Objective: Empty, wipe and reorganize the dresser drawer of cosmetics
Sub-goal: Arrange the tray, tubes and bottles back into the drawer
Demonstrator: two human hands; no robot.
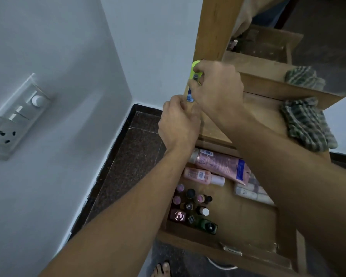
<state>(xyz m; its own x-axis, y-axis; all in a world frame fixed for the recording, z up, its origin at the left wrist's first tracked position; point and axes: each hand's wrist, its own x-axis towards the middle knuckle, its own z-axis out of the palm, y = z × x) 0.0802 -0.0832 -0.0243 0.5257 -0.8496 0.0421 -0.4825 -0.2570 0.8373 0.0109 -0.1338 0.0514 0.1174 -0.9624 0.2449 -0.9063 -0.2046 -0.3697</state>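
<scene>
Over the tabletop (pixel 265 109) of the dresser, a yellow-green container (pixel 195 66) is gripped in the curled right hand (pixel 218 86). A slim blue-labelled item (pixel 189 96) is pinched at its lower end by the left hand (pixel 178 118) — the two hands are nearly touching. At 5 o'clock from them the drawer (pixel 248 222) stands open. A pink tube (pixel 218 162) and pink bottle (pixel 198 174) are laid at its 12 o'clock end — small bottles (pixel 190 206) are clustered upright at 9 o'clock. A checked cloth (pixel 306 124) is laid on the tabletop at 3 o'clock.
</scene>
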